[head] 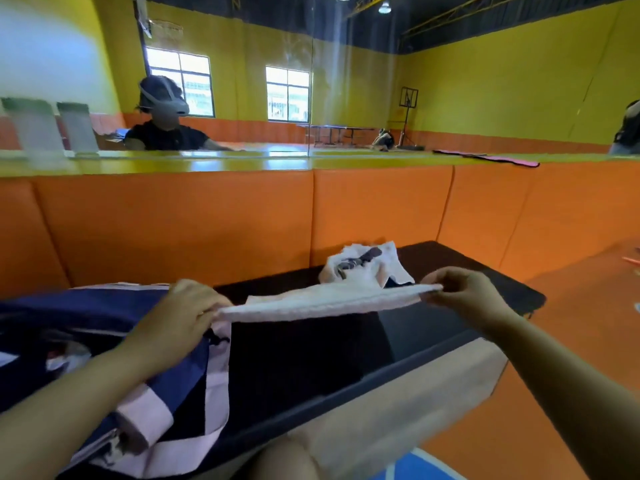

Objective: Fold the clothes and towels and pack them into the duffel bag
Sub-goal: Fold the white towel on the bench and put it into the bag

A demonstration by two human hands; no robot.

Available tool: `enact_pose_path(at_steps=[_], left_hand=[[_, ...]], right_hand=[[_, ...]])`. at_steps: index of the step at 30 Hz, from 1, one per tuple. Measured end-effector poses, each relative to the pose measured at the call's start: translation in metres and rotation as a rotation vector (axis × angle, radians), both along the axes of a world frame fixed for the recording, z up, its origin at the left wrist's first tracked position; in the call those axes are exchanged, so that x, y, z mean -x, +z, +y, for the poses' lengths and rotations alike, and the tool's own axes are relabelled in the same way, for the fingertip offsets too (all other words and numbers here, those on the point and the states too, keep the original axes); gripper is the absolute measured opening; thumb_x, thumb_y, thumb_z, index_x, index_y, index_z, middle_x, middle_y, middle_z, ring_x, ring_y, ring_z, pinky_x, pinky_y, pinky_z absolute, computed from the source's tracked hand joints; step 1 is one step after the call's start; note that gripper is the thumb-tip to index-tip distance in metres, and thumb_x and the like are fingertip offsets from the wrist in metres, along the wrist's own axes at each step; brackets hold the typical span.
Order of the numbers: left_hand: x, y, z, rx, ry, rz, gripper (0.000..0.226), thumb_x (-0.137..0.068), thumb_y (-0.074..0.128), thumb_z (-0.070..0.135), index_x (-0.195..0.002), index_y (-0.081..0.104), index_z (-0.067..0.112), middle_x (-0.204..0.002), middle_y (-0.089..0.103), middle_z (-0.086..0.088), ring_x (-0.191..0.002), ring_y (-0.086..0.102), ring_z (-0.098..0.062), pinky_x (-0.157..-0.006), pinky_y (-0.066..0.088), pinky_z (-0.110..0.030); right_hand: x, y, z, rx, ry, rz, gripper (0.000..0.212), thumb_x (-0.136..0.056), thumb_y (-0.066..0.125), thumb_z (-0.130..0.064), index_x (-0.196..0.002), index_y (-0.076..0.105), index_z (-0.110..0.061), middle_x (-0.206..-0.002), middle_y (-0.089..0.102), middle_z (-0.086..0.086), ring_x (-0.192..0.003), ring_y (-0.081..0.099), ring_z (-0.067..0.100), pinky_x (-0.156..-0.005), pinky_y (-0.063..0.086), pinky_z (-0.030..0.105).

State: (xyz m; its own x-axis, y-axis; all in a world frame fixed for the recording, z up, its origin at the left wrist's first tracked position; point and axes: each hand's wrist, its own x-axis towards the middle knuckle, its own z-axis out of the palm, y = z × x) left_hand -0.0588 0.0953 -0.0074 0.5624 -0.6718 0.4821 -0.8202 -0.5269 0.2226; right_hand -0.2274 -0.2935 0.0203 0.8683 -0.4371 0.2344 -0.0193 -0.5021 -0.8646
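One pale towel (322, 301) is stretched flat in the air above the black table (294, 351), its ends pinched by the left hand (187, 306) and the right hand (460, 289). One open navy-and-pink duffel bag (86, 317) sits on the table's left. One crumpled white garment (363, 266) lies behind the towel, and one pink cloth (415, 393) hangs at the table's near edge.

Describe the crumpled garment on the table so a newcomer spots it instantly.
Find the dark table before the orange padded wall. Near its far edge, beyond the pale pink towel stretched between left hand and right hand, lies a crumpled white garment with dark print. Unlike the towel, it is bunched, patterned and unheld.
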Motion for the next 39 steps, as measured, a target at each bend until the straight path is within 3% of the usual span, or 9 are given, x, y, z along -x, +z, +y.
enact_pose_path(at_steps=[3, 7, 12, 16, 22, 32, 35, 37, 39], left_hand=[[0.017, -0.039, 0.005, 0.003, 0.008, 0.207, 0.017, -0.090, 0.046, 0.025, -0.093, 0.057, 0.038, -0.092, 0.054, 0.024, -0.093, 0.049, -0.003, -0.082, 0.039, -0.024], [0.031, -0.054, 0.012, 0.057, 0.023, 0.418, 0.029, -0.091, 0.056, 0.014, -0.090, 0.059, 0.043, -0.097, 0.063, 0.020, -0.094, 0.056, 0.010, -0.075, 0.040, -0.008], [0.025, -0.052, 0.007, 0.275, 0.066, 0.632, 0.012, -0.088, 0.062, 0.017, -0.092, 0.069, 0.026, -0.092, 0.073, 0.008, -0.087, 0.066, -0.003, -0.080, 0.051, -0.023], [-0.004, -0.052, -0.016, 0.317, 0.137, 0.594, 0.010, -0.087, 0.062, 0.020, -0.092, 0.066, 0.028, -0.095, 0.068, 0.007, -0.090, 0.063, -0.008, -0.076, 0.047, -0.023], [-0.063, -0.049, -0.060, 0.225, 0.215, 0.525, 0.008, -0.090, 0.059, 0.019, -0.095, 0.061, 0.025, -0.095, 0.060, 0.010, -0.087, 0.057, -0.010, -0.069, 0.043, -0.022], [-0.148, -0.078, -0.114, 0.057, 0.304, 0.513, 0.009, -0.092, 0.056, 0.012, -0.099, 0.062, 0.014, -0.107, 0.062, -0.005, -0.094, 0.055, -0.022, -0.084, 0.046, -0.039], [-0.157, -0.094, -0.121, -0.023, 0.333, 0.481, 0.018, -0.090, 0.059, 0.013, -0.107, 0.062, 0.011, -0.114, 0.059, -0.009, -0.100, 0.054, -0.024, -0.086, 0.044, -0.035], [-0.156, -0.102, -0.126, -0.049, 0.331, 0.431, 0.024, -0.089, 0.061, 0.017, -0.112, 0.061, 0.012, -0.117, 0.054, -0.005, -0.110, 0.048, -0.024, -0.087, 0.041, -0.031], [-0.150, -0.107, -0.132, -0.054, 0.273, 0.390, 0.025, -0.089, 0.061, 0.020, -0.113, 0.060, 0.014, -0.115, 0.051, 0.000, -0.114, 0.042, -0.021, -0.087, 0.035, -0.025]], right_hand=[[0.014, -0.042, 0.009, 0.042, 0.023, 0.198, 0.015, -0.078, 0.070, 0.001, -0.082, 0.070, -0.014, -0.082, 0.071, 0.008, -0.077, 0.066, 0.021, -0.070, 0.054, 0.023], [0.031, -0.069, 0.016, 0.039, 0.054, 0.280, 0.004, -0.083, 0.069, -0.009, -0.081, 0.069, -0.013, -0.085, 0.071, 0.002, -0.077, 0.067, 0.009, -0.070, 0.051, 0.020], [0.032, -0.076, 0.011, -0.034, 0.031, 0.216, 0.008, -0.085, 0.067, -0.013, -0.081, 0.066, -0.007, -0.075, 0.070, 0.003, -0.065, 0.066, 0.007, -0.058, 0.050, 0.015], [0.007, -0.081, 0.002, -0.093, -0.053, 0.174, 0.006, -0.085, 0.067, -0.014, -0.084, 0.067, -0.008, -0.081, 0.071, 0.009, -0.069, 0.070, 0.016, -0.061, 0.058, 0.029], [-0.050, -0.081, -0.012, -0.003, -0.201, 0.153, 0.009, -0.082, 0.072, -0.021, -0.081, 0.067, -0.013, -0.077, 0.069, 0.003, -0.065, 0.067, 0.018, -0.049, 0.051, 0.024], [-0.146, -0.106, -0.058, 0.165, -0.251, 0.307, 0.014, -0.081, 0.072, -0.031, -0.076, 0.060, -0.025, -0.076, 0.065, -0.005, -0.068, 0.059, 0.009, -0.050, 0.039, 0.022], [-0.159, -0.120, -0.062, 0.296, -0.268, 0.426, 0.014, -0.083, 0.069, -0.029, -0.092, 0.061, -0.021, -0.093, 0.067, 0.001, -0.076, 0.059, 0.014, -0.057, 0.044, 0.026], [-0.160, -0.130, -0.058, 0.515, -0.285, 0.469, 0.033, -0.082, 0.070, -0.029, -0.111, 0.059, -0.017, -0.110, 0.063, 0.005, -0.094, 0.057, 0.023, -0.072, 0.048, 0.033], [-0.155, -0.131, -0.043, 0.690, -0.259, 0.360, 0.040, -0.080, 0.072, -0.028, -0.116, 0.060, -0.014, -0.113, 0.061, 0.009, -0.101, 0.053, 0.030, -0.077, 0.047, 0.039]])
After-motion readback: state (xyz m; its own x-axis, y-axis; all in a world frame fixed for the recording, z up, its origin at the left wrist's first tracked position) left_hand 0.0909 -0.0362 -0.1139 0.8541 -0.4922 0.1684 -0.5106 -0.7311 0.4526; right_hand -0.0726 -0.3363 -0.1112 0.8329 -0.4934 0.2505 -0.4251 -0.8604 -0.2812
